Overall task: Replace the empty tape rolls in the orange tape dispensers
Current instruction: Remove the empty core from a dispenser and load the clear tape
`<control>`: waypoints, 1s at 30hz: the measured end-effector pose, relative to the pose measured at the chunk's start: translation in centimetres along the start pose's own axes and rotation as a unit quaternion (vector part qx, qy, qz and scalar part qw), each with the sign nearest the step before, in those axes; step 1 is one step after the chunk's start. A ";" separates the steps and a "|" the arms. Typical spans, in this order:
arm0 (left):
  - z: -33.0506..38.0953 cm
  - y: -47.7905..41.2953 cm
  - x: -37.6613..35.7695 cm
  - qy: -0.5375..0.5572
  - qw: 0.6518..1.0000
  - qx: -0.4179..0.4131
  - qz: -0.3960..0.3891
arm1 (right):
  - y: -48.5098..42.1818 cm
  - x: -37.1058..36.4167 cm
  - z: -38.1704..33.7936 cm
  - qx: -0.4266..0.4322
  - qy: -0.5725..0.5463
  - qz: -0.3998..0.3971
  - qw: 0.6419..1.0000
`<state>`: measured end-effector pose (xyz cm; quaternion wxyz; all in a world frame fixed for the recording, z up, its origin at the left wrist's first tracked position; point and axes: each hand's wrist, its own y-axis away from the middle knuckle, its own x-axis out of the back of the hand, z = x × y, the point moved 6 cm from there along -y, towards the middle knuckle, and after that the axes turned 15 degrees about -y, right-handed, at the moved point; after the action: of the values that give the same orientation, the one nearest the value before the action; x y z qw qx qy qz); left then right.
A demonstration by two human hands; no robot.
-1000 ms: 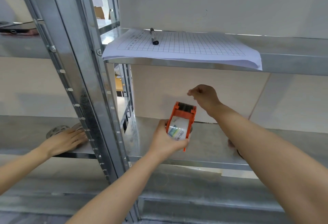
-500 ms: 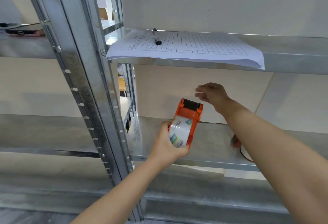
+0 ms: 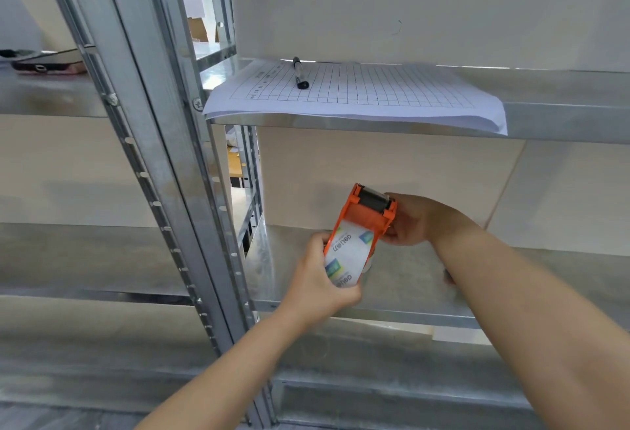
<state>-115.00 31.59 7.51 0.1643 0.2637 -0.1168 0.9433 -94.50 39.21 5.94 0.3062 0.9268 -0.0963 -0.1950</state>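
Observation:
An orange tape dispenser point(image 3: 370, 206) with a black roller at its top end is held above the middle metal shelf point(image 3: 402, 279). A clear tape roll with a white and blue printed label point(image 3: 347, 252) sits inside it. My left hand point(image 3: 322, 281) grips the lower end around the roll. My right hand point(image 3: 414, 220) holds the dispenser's upper right side by the roller. A small orange bit point(image 3: 449, 278) shows on the shelf behind my right forearm, mostly hidden.
A stack of gridded paper point(image 3: 358, 94) with a black marker point(image 3: 300, 73) lies on the upper shelf, overhanging its front edge. A slotted steel upright point(image 3: 160, 170) stands left of my hands. A dark flat object point(image 3: 47, 65) rests on the left upper shelf.
My right hand came down from above the dispenser and took hold of its top right side. The dispenser tilted a little to the right. Another person's hand on the left shelf, seen earliest, is gone.

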 end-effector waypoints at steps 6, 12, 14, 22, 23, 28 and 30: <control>-0.1 -0.7 0.4 0.009 1.000 0.001 0.017 | -0.1 -0.5 2.6 -0.049 -0.030 -0.036 0.998; 0.4 -1.4 1.3 0.036 0.999 -0.004 0.036 | -0.3 -2.5 3.8 0.029 -0.108 -0.102 0.988; 0.1 -1.5 1.6 0.044 0.998 0.000 0.051 | -0.3 -2.2 4.0 0.059 -0.155 -0.076 0.983; -3.3 -2.6 2.3 0.193 0.964 0.137 0.118 | -0.7 -1.7 9.2 0.082 -0.199 -0.056 0.975; -3.8 -2.6 2.2 0.203 0.961 0.147 0.120 | -0.6 -1.9 9.8 0.082 -0.202 -0.057 0.974; -5.6 -2.2 0.6 0.250 0.944 0.187 0.106 | -0.2 -3.1 12.4 0.065 -0.232 -0.068 0.968; -6.0 -2.0 -0.3 0.261 0.938 0.199 0.113 | 0.2 -3.7 13.2 0.065 -0.247 -0.089 0.963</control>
<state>-116.71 35.20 2.64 0.0255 0.0207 0.0914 0.9953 -103.36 33.19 -2.52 0.1936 0.8726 -0.0986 -0.4374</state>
